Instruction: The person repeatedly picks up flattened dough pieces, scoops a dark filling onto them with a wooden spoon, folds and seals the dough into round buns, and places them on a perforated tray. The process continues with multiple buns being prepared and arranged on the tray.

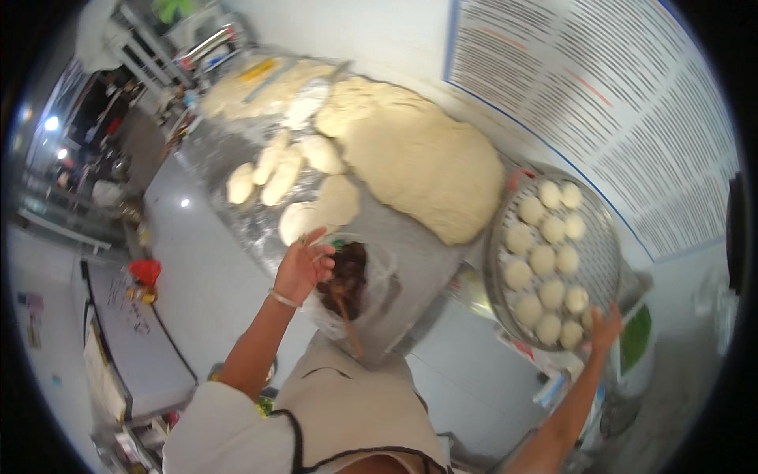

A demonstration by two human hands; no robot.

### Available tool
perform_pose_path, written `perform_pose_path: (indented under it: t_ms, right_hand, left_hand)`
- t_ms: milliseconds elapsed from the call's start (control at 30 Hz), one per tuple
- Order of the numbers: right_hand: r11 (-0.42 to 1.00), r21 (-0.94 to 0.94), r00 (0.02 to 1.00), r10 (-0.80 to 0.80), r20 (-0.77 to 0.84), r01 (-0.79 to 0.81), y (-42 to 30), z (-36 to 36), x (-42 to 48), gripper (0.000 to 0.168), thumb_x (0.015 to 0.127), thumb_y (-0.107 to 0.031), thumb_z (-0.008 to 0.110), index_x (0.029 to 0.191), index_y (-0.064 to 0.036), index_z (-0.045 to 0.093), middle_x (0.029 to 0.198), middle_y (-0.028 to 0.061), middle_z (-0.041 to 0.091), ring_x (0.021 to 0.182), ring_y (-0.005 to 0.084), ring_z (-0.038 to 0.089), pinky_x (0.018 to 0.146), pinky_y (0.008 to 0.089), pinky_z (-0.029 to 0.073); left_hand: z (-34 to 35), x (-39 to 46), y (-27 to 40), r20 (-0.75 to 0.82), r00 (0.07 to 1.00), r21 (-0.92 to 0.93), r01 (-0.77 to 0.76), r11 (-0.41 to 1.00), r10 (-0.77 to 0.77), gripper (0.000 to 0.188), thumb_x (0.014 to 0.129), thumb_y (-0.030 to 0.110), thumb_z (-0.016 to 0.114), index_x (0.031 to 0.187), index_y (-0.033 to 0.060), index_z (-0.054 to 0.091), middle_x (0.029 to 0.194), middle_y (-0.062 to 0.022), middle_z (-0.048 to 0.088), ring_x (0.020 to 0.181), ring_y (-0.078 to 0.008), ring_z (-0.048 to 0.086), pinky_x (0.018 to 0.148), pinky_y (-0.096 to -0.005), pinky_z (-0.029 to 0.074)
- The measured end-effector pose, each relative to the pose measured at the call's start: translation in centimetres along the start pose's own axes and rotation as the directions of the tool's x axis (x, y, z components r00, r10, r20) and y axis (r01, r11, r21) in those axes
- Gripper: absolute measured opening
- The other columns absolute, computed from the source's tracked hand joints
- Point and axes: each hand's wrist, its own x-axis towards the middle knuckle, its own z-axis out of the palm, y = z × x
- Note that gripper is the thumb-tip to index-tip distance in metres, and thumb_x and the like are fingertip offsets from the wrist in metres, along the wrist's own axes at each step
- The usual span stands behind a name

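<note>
My left hand [308,266], with a band on its wrist, is over the near left edge of the steel worktable [408,284]. Its fingers are slightly curled and apart, and I see nothing held in them. Just beside it, a clear plastic bag [388,263] holds dark brown paste [350,275] with a wooden stick [349,323] standing in it. At the far right my right hand [605,329] grips a small round dough bun [588,319] at the near rim of a round perforated metal steamer tray [599,255]. Fingers partly cover that bun. Several more pale buns [542,260] sit in rows on the tray.
A large slab of dough [426,160] spreads along the wall side. Several floured dough pieces [281,175] and a flattened dough round [337,201] lie left of it. A floured scoop [308,103] rests behind. A printed poster [592,106] hangs on the wall.
</note>
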Motion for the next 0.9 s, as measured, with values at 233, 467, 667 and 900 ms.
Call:
perform_pose_path:
  t_ms: [233,467,667,900]
  right_hand:
    - [0.733,0.679,0.961,-0.153,0.232,-0.048,-23.5,-8.2,-7.4,0.024,0.083,0.003,0.063,0.105,-0.004,0.058,0.099,0.0049,0.059,0.086,0.0138,0.057,0.074,0.0280,0.049]
    - [0.717,0.577,0.461,-0.390,0.797,-0.391,-42.7,-9.4,-23.4,0.043,0.079,-0.013,0.074,0.117,-0.005,0.056,0.097,0.0122,0.064,0.088,0.0248,0.064,0.072,0.0323,0.053]
    - [0.822,0.427,0.486,-0.216,0.847,-0.378,-48.0,-4.5,-33.7,0.043,0.078,-0.019,0.077,0.102,-0.005,0.043,0.086,0.0137,0.063,0.083,0.0295,0.064,0.069,0.0392,0.050]
    - [0.863,0.499,0.776,-0.370,0.510,0.083,-54.0,-5.6,-31.9,0.027,0.086,-0.012,0.061,0.108,-0.008,0.048,0.083,0.0178,0.063,0.079,0.0405,0.062,0.065,0.0476,0.050]
  left_hand:
    - [-18.1,7.2,5.0,-0.272,0.877,0.822,-0.002,0.570,0.395,0.036,0.086,0.029,0.066,0.116,0.0116,0.064,0.099,-0.0073,0.068,0.076,-0.0179,0.065,0.070,-0.0315,0.054]
    - [-22.1,14.1,1.2,0.276,0.882,0.943,-0.170,-0.287,0.383,0.041,0.077,0.031,0.072,0.114,0.0148,0.065,0.124,-0.0103,0.058,0.117,-0.0320,0.051,0.101,-0.0427,0.038]
    - [-23.5,15.8,0.9,0.387,0.885,0.909,-0.320,-0.266,0.260,0.032,0.071,0.023,0.078,0.098,0.0153,0.061,0.117,-0.0076,0.056,0.108,-0.0311,0.052,0.092,-0.0428,0.042]
    - [-22.0,17.1,2.0,0.242,0.964,0.933,-0.200,-0.300,0.111,0.027,0.069,0.020,0.077,0.088,0.0157,0.059,0.096,-0.0056,0.056,0.098,-0.0280,0.053,0.084,-0.0422,0.044]
